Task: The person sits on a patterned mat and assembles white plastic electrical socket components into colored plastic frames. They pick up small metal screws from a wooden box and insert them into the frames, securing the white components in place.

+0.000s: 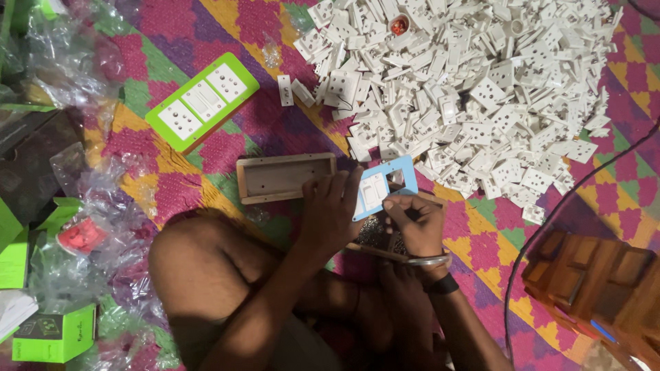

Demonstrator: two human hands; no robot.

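My left hand (pixel 332 209) grips the lower left edge of a light blue switch plate (pixel 382 184) that carries a white switch module and has an open square slot beside it. My right hand (pixel 414 221) pinches at the plate's lower right part, fingertips on the frame by the open slot. The plate is held tilted above my crossed legs and a colourful woven mat (pixel 206 27). Just left of the plate lies an open wooden box (pixel 283 178).
A large heap of white socket and switch modules (pixel 467 82) covers the mat at the top right. A finished green plate (pixel 201 101) lies at the upper left. Clear plastic bags and green cartons (pixel 55 333) sit at the left. Stacked wooden boxes (pixel 598 275) and a black cable stand at the right.
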